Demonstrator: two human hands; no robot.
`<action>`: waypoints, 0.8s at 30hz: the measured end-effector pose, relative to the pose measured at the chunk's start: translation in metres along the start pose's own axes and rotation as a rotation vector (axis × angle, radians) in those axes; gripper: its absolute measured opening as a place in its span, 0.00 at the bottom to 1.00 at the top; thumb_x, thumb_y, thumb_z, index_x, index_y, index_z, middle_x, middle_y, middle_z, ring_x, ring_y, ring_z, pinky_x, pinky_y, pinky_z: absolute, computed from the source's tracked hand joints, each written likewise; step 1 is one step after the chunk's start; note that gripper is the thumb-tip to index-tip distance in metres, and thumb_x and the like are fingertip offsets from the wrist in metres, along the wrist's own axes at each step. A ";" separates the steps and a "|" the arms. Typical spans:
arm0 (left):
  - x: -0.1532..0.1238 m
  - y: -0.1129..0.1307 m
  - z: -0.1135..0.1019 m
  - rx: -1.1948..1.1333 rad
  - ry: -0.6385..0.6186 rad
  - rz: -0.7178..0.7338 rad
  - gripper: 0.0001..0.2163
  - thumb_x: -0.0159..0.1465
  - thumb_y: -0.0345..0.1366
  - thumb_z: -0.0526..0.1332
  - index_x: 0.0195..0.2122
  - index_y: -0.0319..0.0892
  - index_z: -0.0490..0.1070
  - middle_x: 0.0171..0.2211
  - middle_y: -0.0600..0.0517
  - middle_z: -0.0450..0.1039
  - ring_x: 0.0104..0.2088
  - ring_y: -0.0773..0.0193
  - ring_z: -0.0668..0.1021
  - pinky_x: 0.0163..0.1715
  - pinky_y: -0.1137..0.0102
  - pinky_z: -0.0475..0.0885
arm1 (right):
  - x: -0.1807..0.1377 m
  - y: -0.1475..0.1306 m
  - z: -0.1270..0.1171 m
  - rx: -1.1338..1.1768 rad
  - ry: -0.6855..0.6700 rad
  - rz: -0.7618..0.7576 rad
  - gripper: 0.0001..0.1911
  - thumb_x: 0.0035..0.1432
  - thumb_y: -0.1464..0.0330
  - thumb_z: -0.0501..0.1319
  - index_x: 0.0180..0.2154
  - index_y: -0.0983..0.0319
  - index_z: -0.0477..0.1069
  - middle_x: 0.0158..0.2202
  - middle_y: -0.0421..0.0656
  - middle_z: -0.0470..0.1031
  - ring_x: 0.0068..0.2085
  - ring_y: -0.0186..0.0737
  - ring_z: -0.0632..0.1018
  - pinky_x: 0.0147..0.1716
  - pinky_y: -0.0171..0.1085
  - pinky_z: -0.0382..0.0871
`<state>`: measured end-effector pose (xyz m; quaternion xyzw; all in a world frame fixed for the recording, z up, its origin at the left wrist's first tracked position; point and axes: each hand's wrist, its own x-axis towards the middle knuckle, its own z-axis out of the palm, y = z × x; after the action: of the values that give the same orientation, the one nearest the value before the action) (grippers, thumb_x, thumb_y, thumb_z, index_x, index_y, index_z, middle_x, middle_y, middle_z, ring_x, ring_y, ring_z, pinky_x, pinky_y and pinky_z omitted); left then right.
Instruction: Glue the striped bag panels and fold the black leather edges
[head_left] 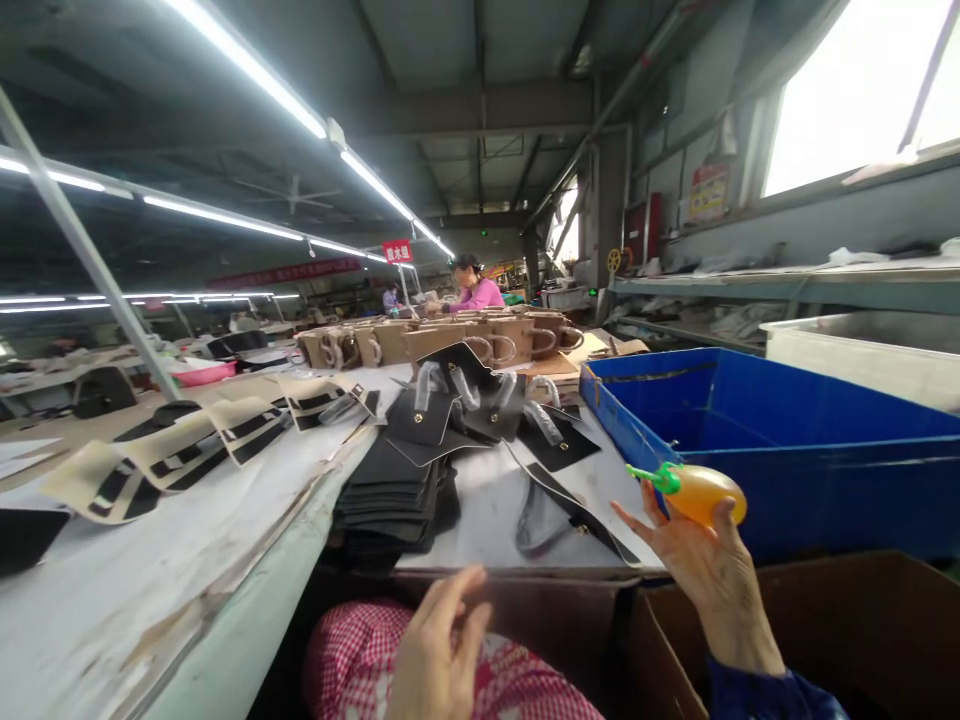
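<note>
A: Position of the orange bottle (712,496)?
B: On the near side of the blue bin (832,495), before its near wall, carried in the right hand (705,565). Its green nozzle (666,478) points toward the left of the bin.

A: State of the right grip?
B: Partly closed on the bottle. Thumb lies against the bottle's near side, fingers spread.

A: And the left hand (439,645)?
B: Nearer the wearer than the blue bin and well to its left, above a red checked cloth (360,645). Grip half open, fingers slightly bent, thumb apart. It is blurred and its palm is partly turned away, so I cannot tell for certain whether it has hold of anything.

A: Work on the bench (480,500)?
B: All left of the blue bin. Black flaps (424,417) with plastic-wrapped handles overlap; a stack of black pieces (390,500) sits farther left. One black strip (581,520) with a strap lies nearest the bin.

A: Beyond?
B: Tan bags (427,345) stand in rows past the blue bin, to its left. A co-worker (481,292) in a pink top is behind them.
</note>
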<state>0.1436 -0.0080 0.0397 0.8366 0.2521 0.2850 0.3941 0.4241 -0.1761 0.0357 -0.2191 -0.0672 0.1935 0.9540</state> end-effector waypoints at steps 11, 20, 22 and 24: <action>0.055 0.006 0.097 -0.319 -0.381 -0.112 0.35 0.54 0.36 0.70 0.62 0.31 0.63 0.53 0.40 0.77 0.50 0.53 0.80 0.53 0.65 0.72 | -0.004 0.066 -0.019 0.113 -0.030 0.348 0.33 0.41 0.49 0.76 0.49 0.53 0.75 0.53 0.45 0.77 0.62 0.64 0.69 0.57 0.78 0.49; 0.073 -0.019 0.116 -0.410 -0.102 -0.234 0.13 0.71 0.38 0.57 0.54 0.38 0.69 0.45 0.47 0.78 0.46 0.57 0.80 0.50 0.56 0.73 | -0.018 0.098 -0.008 0.177 -0.040 0.476 0.30 0.42 0.49 0.76 0.47 0.51 0.76 0.48 0.41 0.80 0.60 0.61 0.72 0.60 0.77 0.47; 0.076 -0.020 0.114 -0.408 -0.033 -0.260 0.16 0.71 0.40 0.57 0.56 0.38 0.69 0.50 0.45 0.76 0.51 0.55 0.78 0.55 0.53 0.70 | -0.019 0.093 -0.008 0.160 -0.021 0.465 0.30 0.42 0.47 0.75 0.47 0.48 0.75 0.50 0.39 0.79 0.61 0.61 0.70 0.61 0.77 0.45; 0.077 -0.022 0.107 -0.402 0.036 -0.307 0.15 0.70 0.41 0.59 0.54 0.39 0.71 0.52 0.45 0.75 0.54 0.54 0.76 0.59 0.51 0.66 | -0.019 0.088 -0.010 0.107 0.029 0.399 0.29 0.45 0.43 0.71 0.47 0.47 0.75 0.52 0.40 0.77 0.63 0.63 0.67 0.61 0.79 0.42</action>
<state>0.2659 -0.0010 -0.0132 0.6880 0.3214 0.2810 0.5868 0.3791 -0.1146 -0.0129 -0.1800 0.0016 0.3786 0.9079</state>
